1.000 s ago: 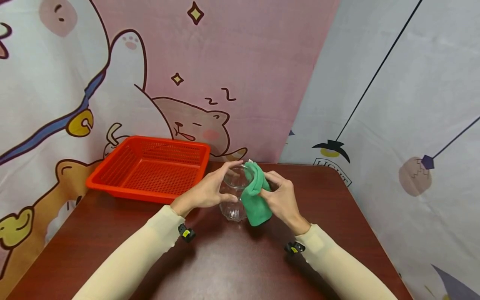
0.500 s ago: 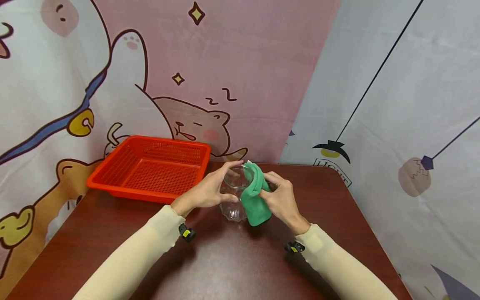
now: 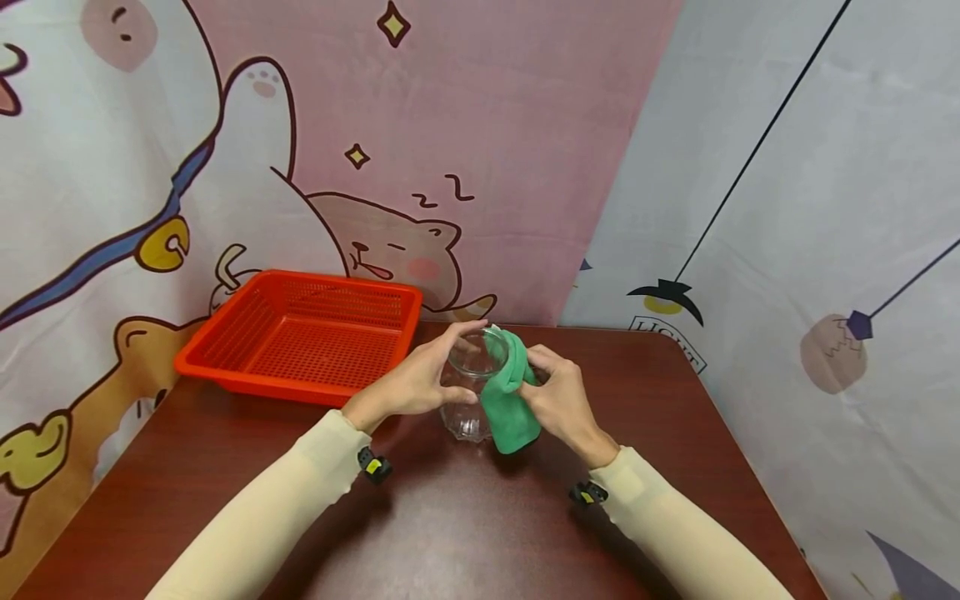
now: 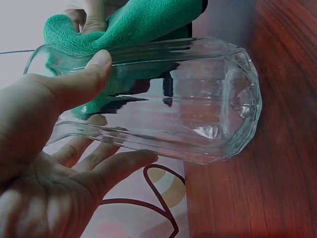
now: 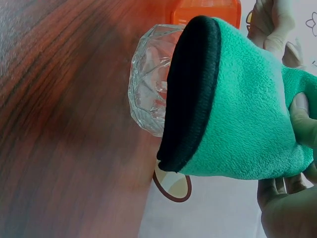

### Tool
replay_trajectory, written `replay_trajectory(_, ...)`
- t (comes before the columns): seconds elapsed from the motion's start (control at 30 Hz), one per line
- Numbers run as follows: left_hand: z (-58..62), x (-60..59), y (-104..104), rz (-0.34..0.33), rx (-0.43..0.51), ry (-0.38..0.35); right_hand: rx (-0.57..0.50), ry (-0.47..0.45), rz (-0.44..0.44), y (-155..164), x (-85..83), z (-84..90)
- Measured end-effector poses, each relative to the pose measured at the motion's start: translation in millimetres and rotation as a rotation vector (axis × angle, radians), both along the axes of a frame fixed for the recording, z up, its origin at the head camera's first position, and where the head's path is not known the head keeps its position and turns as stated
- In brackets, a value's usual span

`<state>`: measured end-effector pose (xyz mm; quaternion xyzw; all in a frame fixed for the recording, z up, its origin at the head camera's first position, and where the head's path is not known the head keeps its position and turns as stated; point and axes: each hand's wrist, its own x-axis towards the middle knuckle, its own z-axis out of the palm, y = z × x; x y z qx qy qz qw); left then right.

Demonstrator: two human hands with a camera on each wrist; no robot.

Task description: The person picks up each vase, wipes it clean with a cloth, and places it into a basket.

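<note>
A clear glass jar is upright at the table, mouth up, long axis near vertical; my left hand holds it between spread thumb and fingers. My right hand pinches a green cloth at its rim, the cloth slightly farther left than a second ago.

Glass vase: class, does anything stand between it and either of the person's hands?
Yes: the black-edged green cloth, held in the right hand, lies between that hand and the glass vase. Nothing visible separates the left hand from it.
</note>
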<state>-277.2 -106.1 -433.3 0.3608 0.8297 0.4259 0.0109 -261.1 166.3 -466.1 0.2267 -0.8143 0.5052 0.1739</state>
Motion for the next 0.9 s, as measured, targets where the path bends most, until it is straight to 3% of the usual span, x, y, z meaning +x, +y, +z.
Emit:
replay_trajectory(0.57,-1.6,-0.4,-0.8,0.016,-0.023,-0.017,0.250,0.002,0.009,6.2,-2.3,-0.8)
replay_trajectory(0.9,-0.5,-0.2,-0.9,0.015,-0.026,-0.018,0.321,0.037,0.049,7.4,-5.0,-1.8)
